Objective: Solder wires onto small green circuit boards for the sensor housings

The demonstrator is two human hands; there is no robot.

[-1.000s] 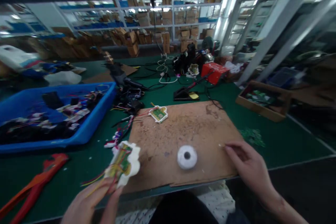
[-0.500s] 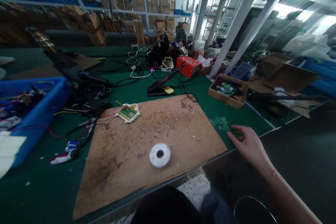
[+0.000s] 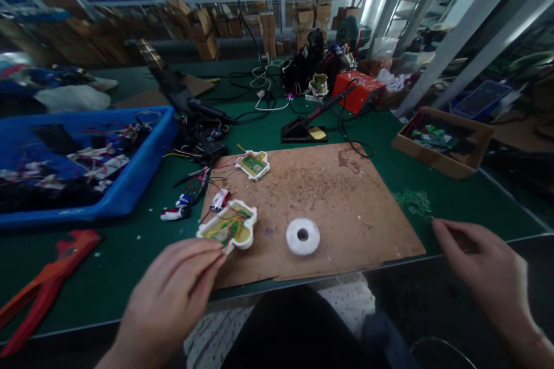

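Between the thumb and fingers of my left hand [image 3: 173, 288], a white plastic housing with a green circuit board [image 3: 229, 223] is tilted above the left part of the brown board [image 3: 329, 184]. Thin red and yellow wires run from it. My right hand [image 3: 485, 265] is closed in a pinch off the board's right edge, at a loose pile of small greenish pieces [image 3: 413, 202]; whatever its fingertips hold is too small to make out. A second white housing with a circuit board [image 3: 253, 165] lies at the board's far left. A white spool [image 3: 309, 248] sits near the front edge.
Red-handled pliers or cutters [image 3: 56, 271] lie left, before a blue bin [image 3: 142, 184] of wired parts. A soldering iron stand [image 3: 298, 130] is behind the board, beside an orange-red box [image 3: 359, 92]. A cardboard box [image 3: 459, 167] of circuit boards stands right.
The view has swung left. My left hand has come into view holding a housing. My right hand has gone from parted fingers to a pinch beside the greenish pile.
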